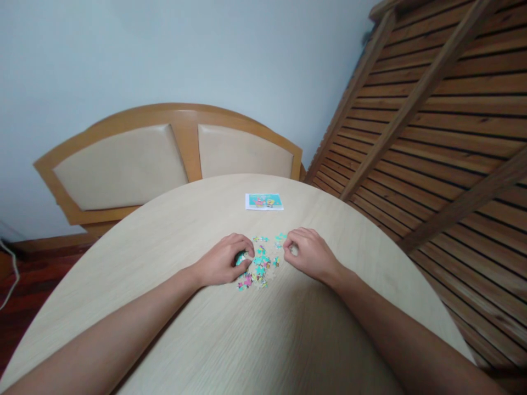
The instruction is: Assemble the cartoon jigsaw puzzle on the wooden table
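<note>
A loose heap of jigsaw puzzle pieces point(261, 269) lies on the round table between my two hands; some show teal, pink and yellow print, others their plain pale backs. At the heap's left edge, my left hand point(226, 259) rests with curled fingers, thumb and index close together around a pale puzzle piece point(247, 256). On the right side, my right hand point(309, 252) is pinched, its fingertips at a small teal piece point(279, 246); the fingers partly hide the contact. Beyond the heap lies a picture card point(264, 202) with pink and yellow cartoon figures on teal.
The pale wooden table point(173, 329) has a curved far edge. Behind it stands a wooden headboard point(187, 137) with cream padded panels against a pale wall. A slatted wooden panel point(432, 120) leans at the right. A white cable point(15, 274) hangs at far left.
</note>
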Motion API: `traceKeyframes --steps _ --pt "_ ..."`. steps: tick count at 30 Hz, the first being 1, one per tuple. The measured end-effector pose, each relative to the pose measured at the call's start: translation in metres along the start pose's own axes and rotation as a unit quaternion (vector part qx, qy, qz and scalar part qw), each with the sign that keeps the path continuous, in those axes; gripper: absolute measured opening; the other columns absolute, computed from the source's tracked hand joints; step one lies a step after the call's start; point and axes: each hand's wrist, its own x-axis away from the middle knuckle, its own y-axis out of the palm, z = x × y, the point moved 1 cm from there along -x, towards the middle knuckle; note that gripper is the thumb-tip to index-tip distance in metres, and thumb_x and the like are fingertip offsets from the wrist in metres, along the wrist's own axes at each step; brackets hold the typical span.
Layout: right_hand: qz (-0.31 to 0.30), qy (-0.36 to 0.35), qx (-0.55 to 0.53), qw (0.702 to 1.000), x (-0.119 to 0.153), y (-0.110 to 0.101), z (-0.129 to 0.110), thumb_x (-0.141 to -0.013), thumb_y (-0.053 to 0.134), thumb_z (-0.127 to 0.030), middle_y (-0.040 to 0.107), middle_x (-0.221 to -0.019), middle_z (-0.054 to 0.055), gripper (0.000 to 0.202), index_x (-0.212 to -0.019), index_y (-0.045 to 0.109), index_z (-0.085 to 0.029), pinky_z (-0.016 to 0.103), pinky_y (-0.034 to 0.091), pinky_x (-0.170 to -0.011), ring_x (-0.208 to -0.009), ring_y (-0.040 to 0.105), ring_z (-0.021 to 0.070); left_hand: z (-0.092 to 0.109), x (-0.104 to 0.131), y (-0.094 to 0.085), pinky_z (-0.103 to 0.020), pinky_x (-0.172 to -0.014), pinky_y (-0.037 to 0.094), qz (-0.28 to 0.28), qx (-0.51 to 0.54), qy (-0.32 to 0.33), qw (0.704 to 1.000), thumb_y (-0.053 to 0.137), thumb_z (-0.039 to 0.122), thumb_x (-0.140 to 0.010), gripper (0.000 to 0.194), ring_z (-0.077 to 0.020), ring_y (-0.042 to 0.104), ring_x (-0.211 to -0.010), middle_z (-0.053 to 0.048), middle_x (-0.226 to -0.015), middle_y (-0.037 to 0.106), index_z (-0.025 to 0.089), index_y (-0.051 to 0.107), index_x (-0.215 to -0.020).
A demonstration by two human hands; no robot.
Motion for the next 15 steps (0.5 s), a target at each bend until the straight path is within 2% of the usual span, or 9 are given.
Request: traceKeyframes --steps 7,12,15 --pt "-0.037 -0.008 0.011 0.999 0.001 0.0 -0.005 -0.081 0.069 -0.019 0.068 -0.074 0.002 0.011 -0.071 0.065 -0.021 0.034 0.043 -0.077 -0.08 0.062 0.0213 0.001 0.0 -0.001 -0.039 -0.097 0.047 -0.008 0.009 0.005 1.0 0.056 0.019 -0.09 0.013 -0.0231 0.06 -0.103 -0.007 -0.106 0.066 0.021 0.062 -0.102" --pt "-0.012 -0.024 -0.04 0.999 0.0 0.009 -0.003 -0.09 0.068 -0.025 0.07 -0.09 0.005 0.008 -0.093 0.075 -0.021 0.035 0.047 -0.084 -0.091 0.062 0.0219 -0.001 0.001 0.0 -0.04 -0.097 0.046 -0.011 0.002 0.017 1.0 0.057 0.018 -0.09 0.015 -0.0228 0.061 -0.102 -0.006 -0.104 0.067 0.021 0.063 -0.103" --pt "-0.015 -0.036 -0.06 0.997 0.001 0.016 -0.002 -0.09 0.07 -0.026 0.069 -0.095 0.005 0.011 -0.098 0.077 -0.024 0.036 0.047 -0.087 -0.095 0.06 0.0225 -0.002 0.001 0.0 -0.041 -0.096 0.046 -0.011 0.001 0.022 1.0 0.057 0.018 -0.09 0.015 -0.0227 0.061 -0.101 -0.006 -0.103 0.067 0.021 0.063 -0.103"
